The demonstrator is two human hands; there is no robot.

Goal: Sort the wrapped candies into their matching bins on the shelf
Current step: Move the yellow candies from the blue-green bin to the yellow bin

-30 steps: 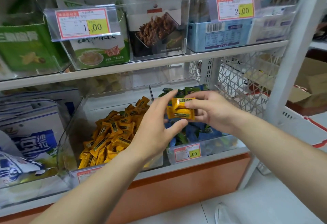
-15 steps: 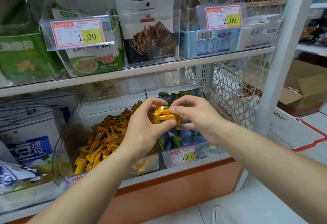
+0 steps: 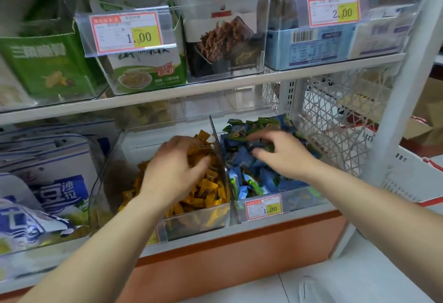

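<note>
Left hand now among yellow candies

Left bin, right bin (adjacent)

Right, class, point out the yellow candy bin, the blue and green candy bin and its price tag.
Yellow candy bin (image 3: 196, 221): head view, clear front wall.
Blue and green candy bin (image 3: 302, 198): head view, front wall right of the tag.
Price tag (image 3: 263, 207): head view, middle of the label.

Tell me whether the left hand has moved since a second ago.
Yes. The left hand has gone left, from in front of the clear divider to over the yellow candies.
</note>
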